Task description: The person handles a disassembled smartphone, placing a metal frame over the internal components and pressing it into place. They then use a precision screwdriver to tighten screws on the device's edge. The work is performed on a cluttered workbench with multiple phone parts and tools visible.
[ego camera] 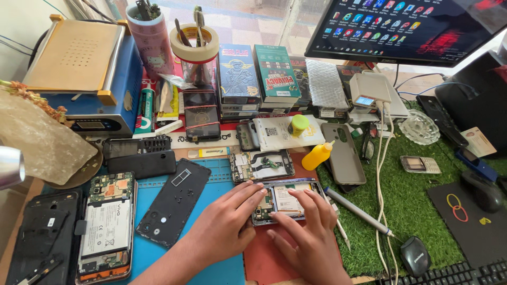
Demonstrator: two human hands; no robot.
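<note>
Head view — both hands pinning an opened phone on the repair mat.

The left hand [227,224] lies flat, fingers spread, pressing the near end of the opened phone [285,201], while the right hand [308,232] rests fingertips on its lower edge — neither is clenched, seemingly to keep it from sliding. The phone lies back-off on the red mat [266,261], battery and circuit board showing. A second opened phone [261,164] sits just behind it; a yellow bottle [316,156] stands near.
</note>
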